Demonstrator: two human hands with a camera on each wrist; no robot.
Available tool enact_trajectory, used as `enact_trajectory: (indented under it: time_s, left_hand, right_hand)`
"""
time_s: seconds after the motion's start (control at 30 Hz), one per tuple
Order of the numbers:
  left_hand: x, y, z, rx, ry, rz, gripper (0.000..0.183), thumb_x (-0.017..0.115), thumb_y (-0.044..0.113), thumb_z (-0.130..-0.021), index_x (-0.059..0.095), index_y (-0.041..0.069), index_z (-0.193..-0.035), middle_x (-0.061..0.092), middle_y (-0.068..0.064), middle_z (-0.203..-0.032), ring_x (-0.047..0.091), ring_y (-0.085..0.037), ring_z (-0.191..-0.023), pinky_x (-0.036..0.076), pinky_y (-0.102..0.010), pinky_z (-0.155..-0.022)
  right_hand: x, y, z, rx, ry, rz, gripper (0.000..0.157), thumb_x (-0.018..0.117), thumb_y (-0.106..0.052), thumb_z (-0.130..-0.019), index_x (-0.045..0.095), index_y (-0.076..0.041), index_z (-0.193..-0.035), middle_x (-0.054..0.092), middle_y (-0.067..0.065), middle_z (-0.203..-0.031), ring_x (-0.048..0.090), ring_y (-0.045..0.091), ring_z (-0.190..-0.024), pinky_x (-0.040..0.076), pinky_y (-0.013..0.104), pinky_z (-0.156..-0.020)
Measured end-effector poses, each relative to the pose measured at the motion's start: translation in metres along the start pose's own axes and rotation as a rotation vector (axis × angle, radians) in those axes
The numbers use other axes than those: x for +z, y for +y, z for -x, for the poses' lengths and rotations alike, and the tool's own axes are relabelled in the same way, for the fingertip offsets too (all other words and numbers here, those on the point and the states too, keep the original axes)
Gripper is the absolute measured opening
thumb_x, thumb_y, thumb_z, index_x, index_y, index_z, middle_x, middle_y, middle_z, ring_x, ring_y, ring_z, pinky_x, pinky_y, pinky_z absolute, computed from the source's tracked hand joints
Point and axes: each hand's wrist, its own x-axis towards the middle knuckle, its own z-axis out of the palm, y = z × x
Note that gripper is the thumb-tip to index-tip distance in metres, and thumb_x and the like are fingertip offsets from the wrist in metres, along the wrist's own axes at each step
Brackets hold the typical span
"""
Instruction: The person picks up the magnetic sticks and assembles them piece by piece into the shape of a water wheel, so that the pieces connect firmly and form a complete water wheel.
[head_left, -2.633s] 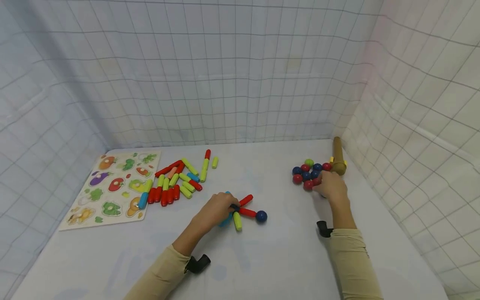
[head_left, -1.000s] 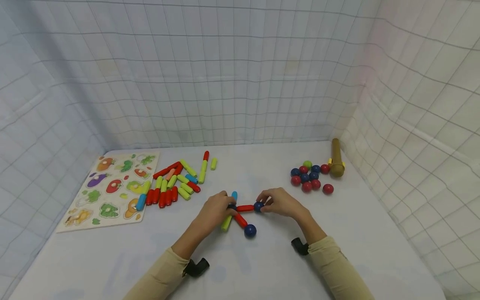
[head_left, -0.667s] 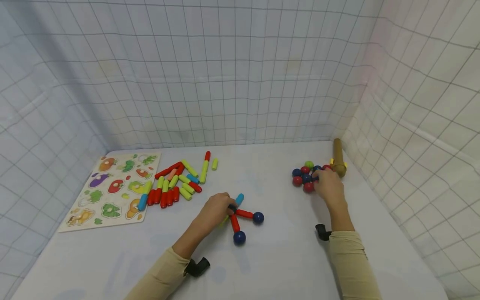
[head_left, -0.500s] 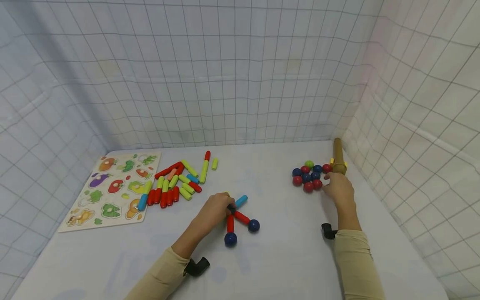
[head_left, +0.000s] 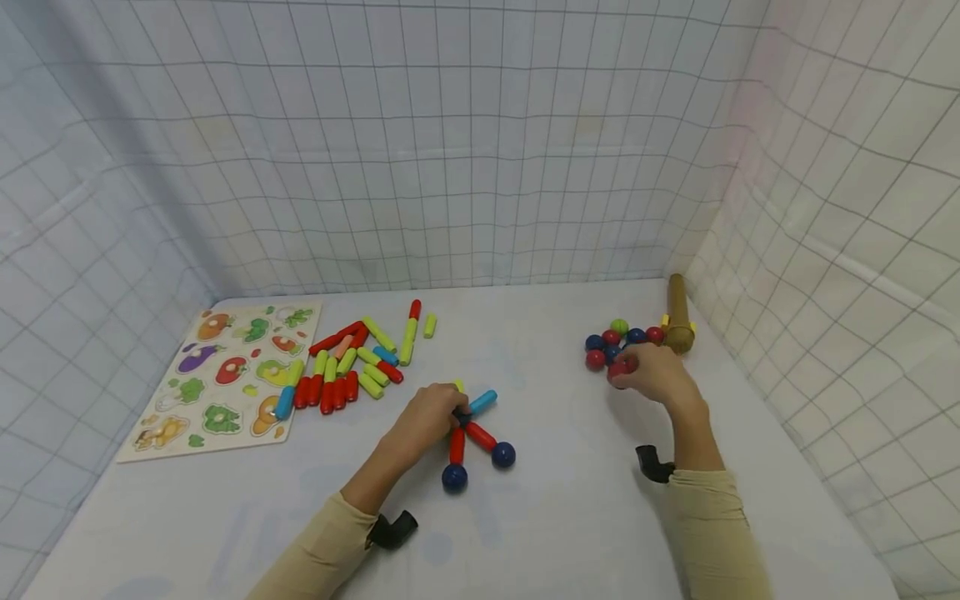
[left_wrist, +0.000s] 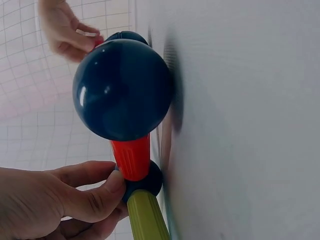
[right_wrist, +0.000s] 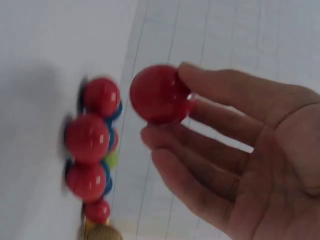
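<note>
My left hand (head_left: 431, 421) pinches the dark blue hub ball (left_wrist: 145, 182) of a ball-and-rod construction set build on the white table. From that hub spread two red rods (head_left: 482, 436), a light blue rod (head_left: 483, 401) and a yellow-green rod (left_wrist: 147, 215). Each red rod ends in a dark blue ball (head_left: 503, 455), and both red rods point toward the near side. My right hand (head_left: 663, 375), at the ball cluster on the right, holds a red ball (right_wrist: 160, 94) between thumb and fingertips. In the right wrist view this ball shows apart from the red balls (right_wrist: 87, 137) on the table.
Dark blue balls (head_left: 595, 342) and a green ball (head_left: 618, 326) sit among the cluster. Behind it lies a brown stick-like piece (head_left: 678, 312). Several red and yellow-green rods (head_left: 341, 392) are spread at the left, next to a vegetable puzzle board (head_left: 217, 379). Gridded cloth walls (head_left: 480, 150) enclose the table.
My right hand brought a dark blue ball to the second red rod, then moved back right and picked up a red ball. My left hand turned the build, swinging the red rods nearer.
</note>
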Motion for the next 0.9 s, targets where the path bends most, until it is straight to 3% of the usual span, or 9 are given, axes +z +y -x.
enact_trajectory:
  time_s: [0.07, 0.17, 0.37, 0.57, 0.77, 0.9]
  left_hand:
    - [0.0, -0.001, -0.001, 0.016, -0.002, -0.008, 0.017, 0.073, -0.005, -0.08, 0.075, 0.009, -0.089, 0.069, -0.002, -0.087, 0.058, -0.014, -0.078, 0.057, -0.033, -0.082]
    - [0.002, -0.002, -0.002, 0.057, 0.001, -0.027, 0.018, 0.074, -0.005, -0.08, 0.076, 0.009, -0.091, 0.07, -0.001, -0.088, 0.061, -0.014, -0.08, 0.057, -0.033, -0.083]
    - [0.004, 0.001, -0.002, 0.099, -0.021, -0.039, 0.019, 0.074, -0.005, -0.08, 0.077, 0.009, -0.093, 0.072, -0.001, -0.091, 0.064, -0.015, -0.084, 0.056, -0.034, -0.086]
    - [0.003, 0.002, -0.001, 0.102, -0.032, -0.033, 0.02, 0.073, -0.005, -0.081, 0.077, 0.009, -0.094, 0.072, 0.0, -0.093, 0.064, -0.014, -0.086, 0.056, -0.033, -0.087]
    - [0.002, 0.001, 0.001, 0.138, -0.028, -0.018, 0.021, 0.071, -0.004, -0.082, 0.077, 0.009, -0.097, 0.073, -0.001, -0.096, 0.065, -0.015, -0.089, 0.055, -0.034, -0.088]
    - [0.002, 0.004, 0.0, 0.112, -0.026, -0.04, 0.019, 0.072, 0.0, -0.083, 0.076, 0.011, -0.099, 0.072, 0.0, -0.095, 0.064, -0.014, -0.087, 0.056, -0.032, -0.085]
  right_hand:
    - [0.014, -0.023, -0.001, -0.116, -0.021, -0.044, 0.035, 0.073, -0.021, -0.086, 0.068, -0.004, -0.116, 0.071, 0.013, -0.105, 0.064, 0.025, -0.093, 0.055, 0.038, -0.075]
    - [0.042, -0.049, -0.005, -0.215, -0.06, -0.099, 0.031, 0.073, -0.018, -0.086, 0.07, -0.008, -0.115, 0.071, 0.008, -0.107, 0.065, 0.021, -0.093, 0.056, 0.034, -0.077]
    - [0.078, -0.067, -0.013, -0.226, -0.08, -0.142, 0.027, 0.074, -0.012, -0.084, 0.071, -0.012, -0.111, 0.072, 0.005, -0.108, 0.068, 0.018, -0.093, 0.057, 0.033, -0.078]
    - [0.09, -0.068, -0.016, -0.24, -0.066, -0.196, 0.027, 0.074, -0.011, -0.084, 0.07, -0.013, -0.111, 0.071, 0.006, -0.111, 0.069, 0.02, -0.096, 0.058, 0.035, -0.082]
    - [0.095, -0.071, -0.019, -0.276, -0.103, -0.2, 0.027, 0.073, -0.012, -0.085, 0.069, -0.013, -0.112, 0.07, 0.008, -0.117, 0.07, 0.024, -0.102, 0.056, 0.038, -0.089]
    - [0.096, -0.074, -0.019, -0.26, -0.108, -0.195, 0.027, 0.074, -0.011, -0.084, 0.069, -0.013, -0.11, 0.071, 0.008, -0.116, 0.07, 0.025, -0.103, 0.056, 0.04, -0.09]
